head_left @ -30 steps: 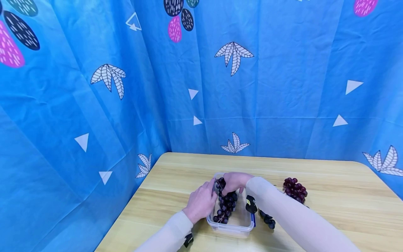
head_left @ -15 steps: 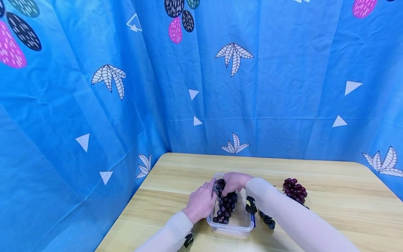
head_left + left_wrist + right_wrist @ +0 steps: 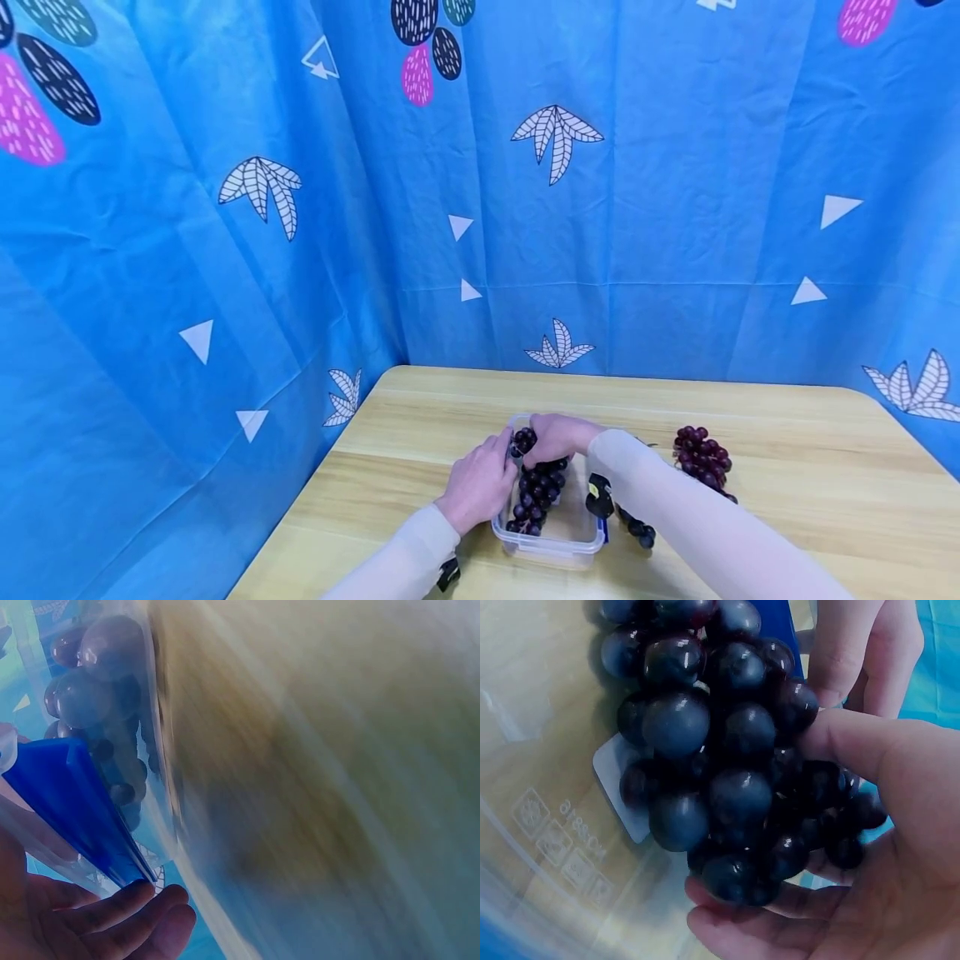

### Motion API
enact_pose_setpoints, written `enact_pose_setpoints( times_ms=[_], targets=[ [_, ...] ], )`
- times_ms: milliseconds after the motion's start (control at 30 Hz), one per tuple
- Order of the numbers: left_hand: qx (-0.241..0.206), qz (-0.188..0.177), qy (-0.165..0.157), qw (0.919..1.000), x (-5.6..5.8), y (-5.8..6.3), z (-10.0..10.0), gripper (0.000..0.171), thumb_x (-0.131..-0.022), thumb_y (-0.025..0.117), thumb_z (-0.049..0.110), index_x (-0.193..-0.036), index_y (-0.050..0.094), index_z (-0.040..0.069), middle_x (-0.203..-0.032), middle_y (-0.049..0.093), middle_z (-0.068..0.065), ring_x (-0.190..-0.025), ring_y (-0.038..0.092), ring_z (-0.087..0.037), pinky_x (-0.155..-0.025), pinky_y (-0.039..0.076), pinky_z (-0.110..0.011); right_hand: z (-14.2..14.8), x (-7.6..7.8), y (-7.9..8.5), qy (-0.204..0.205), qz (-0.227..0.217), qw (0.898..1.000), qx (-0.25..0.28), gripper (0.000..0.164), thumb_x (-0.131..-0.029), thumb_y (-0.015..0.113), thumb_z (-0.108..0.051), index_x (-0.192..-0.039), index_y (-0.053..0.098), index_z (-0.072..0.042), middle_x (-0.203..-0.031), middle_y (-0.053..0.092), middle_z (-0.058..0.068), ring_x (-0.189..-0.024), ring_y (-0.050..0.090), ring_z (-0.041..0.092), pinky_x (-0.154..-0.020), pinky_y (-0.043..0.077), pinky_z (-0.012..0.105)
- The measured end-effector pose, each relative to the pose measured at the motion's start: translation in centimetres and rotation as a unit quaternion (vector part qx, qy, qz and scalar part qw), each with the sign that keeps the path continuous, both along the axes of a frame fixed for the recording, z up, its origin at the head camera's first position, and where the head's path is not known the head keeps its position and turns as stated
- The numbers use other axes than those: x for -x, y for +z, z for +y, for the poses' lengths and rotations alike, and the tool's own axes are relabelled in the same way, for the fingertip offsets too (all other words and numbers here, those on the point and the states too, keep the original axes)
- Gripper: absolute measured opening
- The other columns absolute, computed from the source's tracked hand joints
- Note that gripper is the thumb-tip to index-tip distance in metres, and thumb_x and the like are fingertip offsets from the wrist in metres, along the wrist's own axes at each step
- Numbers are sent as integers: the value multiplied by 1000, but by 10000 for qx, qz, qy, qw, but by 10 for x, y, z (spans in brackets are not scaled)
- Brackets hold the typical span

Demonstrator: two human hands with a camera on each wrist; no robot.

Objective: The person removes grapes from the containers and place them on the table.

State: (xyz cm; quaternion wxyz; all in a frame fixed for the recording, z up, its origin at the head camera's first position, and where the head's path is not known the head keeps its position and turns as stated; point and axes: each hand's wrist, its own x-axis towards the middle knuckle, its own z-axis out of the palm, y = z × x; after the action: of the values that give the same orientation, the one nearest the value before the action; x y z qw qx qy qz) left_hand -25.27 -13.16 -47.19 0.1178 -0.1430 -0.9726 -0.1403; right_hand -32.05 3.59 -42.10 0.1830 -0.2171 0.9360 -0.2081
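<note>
A clear plastic food container point(image 3: 551, 546) stands on the table without a lid over it, with a bunch of dark grapes point(image 3: 534, 500) lying lengthwise along its left side. My right hand point(image 3: 558, 437) reaches into the far part of the container. In the right wrist view its thumb and fingers curl round the grapes point(image 3: 739, 795). My left hand point(image 3: 480, 482) grips the container's left wall near the far corner. Its fingers point(image 3: 112, 919) sit by a blue latch flap point(image 3: 75, 802) in the left wrist view, where grapes show through the clear wall.
To the right lies a bunch of dark red grapes point(image 3: 702, 458), partly covered by the right sleeve point(image 3: 675, 500). Another dark bunch point(image 3: 637, 529) lies just right of the container, also partly hidden. Blue patterned cloth point(image 3: 675, 208) hangs behind the wooden table point(image 3: 810, 467).
My right hand has shifted slightly left, and the grapes at the far end of the container have moved a little with it. The left hand keeps its place on the wall.
</note>
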Motion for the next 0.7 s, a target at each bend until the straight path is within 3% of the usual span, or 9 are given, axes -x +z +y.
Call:
enact_pose_setpoints(
  times_ms=[200, 400, 600, 700],
  targets=[
    [16, 65, -36, 10000, 0, 1, 0, 54, -101, 48, 25, -151, 43, 4, -125, 66, -13, -100, 70, -28, -71, 59, -40, 1, 0, 2, 62, 152, 9999, 5, 51, -82, 78, -27, -119, 55, 0, -96, 62, 5, -81, 58, 19, -71, 53, 35],
    [-4, 47, -38, 10000, -1, 0, -1, 54, -101, 49, 24, -150, 44, 2, -127, 66, -14, -101, 70, -27, -72, 60, -40, 2, -4, 2, 71, 0, 9998, 170, 47, -84, 77, -25, -117, 53, -3, -95, 60, 6, -73, 59, 19, -65, 56, 38],
    [-34, 31, -6, 10000, -1, -1, -1, 53, -101, 48, 24, -150, 45, 3, -124, 66, -13, -96, 70, -26, -69, 59, -39, 4, -9, 2, -74, -252, 9986, 466, 59, -86, 77, -25, -131, 45, -4, -118, 60, 15, -80, 63, 21, -61, 59, 39],
    [-78, 47, -20, 10000, -1, -1, 0, 53, -101, 48, 24, -150, 45, 3, -124, 67, -13, -97, 70, -27, -70, 59, -40, 6, -10, 2, 6, -215, 9989, 418, 57, -87, 77, -24, -133, 49, -7, -120, 61, 15, -78, 64, 21, -60, 60, 39]
  ],
)
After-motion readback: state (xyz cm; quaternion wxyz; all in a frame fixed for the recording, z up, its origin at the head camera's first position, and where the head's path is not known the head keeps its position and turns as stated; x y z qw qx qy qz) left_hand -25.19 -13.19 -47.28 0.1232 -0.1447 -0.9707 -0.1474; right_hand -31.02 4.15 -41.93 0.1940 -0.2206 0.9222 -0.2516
